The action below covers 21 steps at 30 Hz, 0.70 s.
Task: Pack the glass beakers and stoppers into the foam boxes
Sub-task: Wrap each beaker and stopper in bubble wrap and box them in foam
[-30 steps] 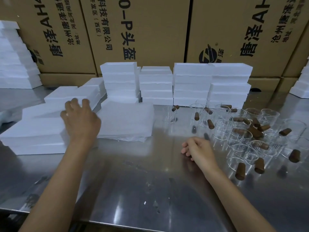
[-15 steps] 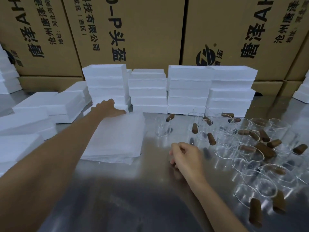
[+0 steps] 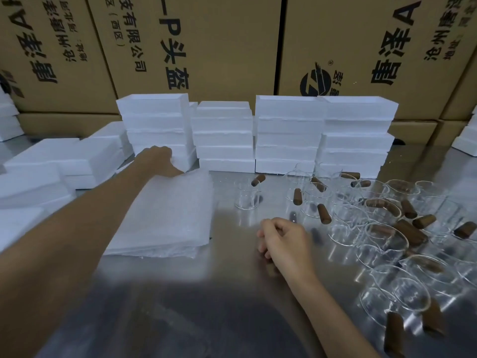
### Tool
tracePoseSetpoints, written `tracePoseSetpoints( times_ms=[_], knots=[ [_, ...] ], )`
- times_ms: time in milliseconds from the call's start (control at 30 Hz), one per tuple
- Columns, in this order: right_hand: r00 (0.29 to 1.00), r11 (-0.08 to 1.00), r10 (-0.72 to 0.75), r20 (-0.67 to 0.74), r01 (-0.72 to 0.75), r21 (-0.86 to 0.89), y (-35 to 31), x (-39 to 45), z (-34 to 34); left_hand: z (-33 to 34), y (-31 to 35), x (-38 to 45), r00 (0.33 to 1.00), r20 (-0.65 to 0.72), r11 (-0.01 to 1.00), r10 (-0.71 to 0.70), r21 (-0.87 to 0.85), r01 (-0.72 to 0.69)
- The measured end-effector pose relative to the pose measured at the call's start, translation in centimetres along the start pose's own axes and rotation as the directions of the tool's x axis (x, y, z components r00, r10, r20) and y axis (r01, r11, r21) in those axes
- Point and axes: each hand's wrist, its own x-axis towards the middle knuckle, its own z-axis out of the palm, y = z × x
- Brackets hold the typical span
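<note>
1. Currently our left hand (image 3: 165, 161) grips the bottom foam box (image 3: 185, 161) of a stack; pulling could topple it.
2. Right hand (image 3: 281, 241) rests loosely curled, empty, near the beakers (image 3: 382, 236) and stoppers (image 3: 324, 213) crowding the worktop (image 3: 232, 293); a careless sweep could knock glass over.

Dim, cool indoor light from overhead on my feed. The steel table (image 3: 232, 293) throws soft glare patches at centre, and my own dark shadow covers its near edge. Glass beakers (image 3: 382, 239) sparkle with small highlights, so their outlines are hard to separate. Foam boxes (image 3: 286, 130) are nearly blown out, with little surface detail. Left forearm (image 3: 64, 249) is close to the lens and soft. Wide-angle bend tilts the cardboard cartons (image 3: 206, 42) at both edges. Slight motion smear overall.
</note>
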Motion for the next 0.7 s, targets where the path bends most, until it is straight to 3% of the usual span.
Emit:
tracePoseSetpoints(
  times_ms=[333, 433, 500, 533, 600, 667, 700],
  knots=[
    [1.0, 0.999, 0.024, -0.011, -0.023, 0.038, -0.7, -0.4, -0.6, -6.5, -0.6, -4.7, 0.949, -0.276, 0.988, 0.152, 0.048, -0.144],
    [1.0, 0.998, 0.025, -0.012, -0.025, 0.059, -0.8, -0.5, -0.7, -8.4, 0.2, -7.3, 0.905, -0.381, 0.967, 0.192, -0.081, -0.239],
    [1.0, 0.997, 0.022, -0.009, -0.022, 0.078, -0.8, -0.6, -0.9, -9.9, 0.9, -9.3, 0.866, -0.486, 0.91, 0.116, -0.298, -0.289],
    [1.0, 0.995, 0.022, -0.01, -0.021, 0.1, -0.9, -0.7, -1.0, -10.6, 1.1, -10.2, 0.861, -0.505, 0.832, 0.051, -0.455, -0.317],
    [0.999, 0.983, 0.028, -0.026, -0.023, 0.182, -1.0, -0.9, -1.2, -11.6, 1.4, -12.2, 0.91, -0.411, 0.52, -0.053, -0.789, -0.326],
    [0.997, 0.958, 0.032, -0.066, -0.012, 0.286, -1.3, -1.2, -1.5, -11.3, 1.8, -14.2, 0.977, -0.207, 0.153, -0.051, -0.968, -0.197],
    [0.994, 0.939, 0.043, -0.097, -0.007, 0.344, -1.5, -1.4, -1.8, -10.4, 2.2, -15.1, 0.993, -0.117, 0.027, -0.011, -0.993, -0.116]
  ],
)
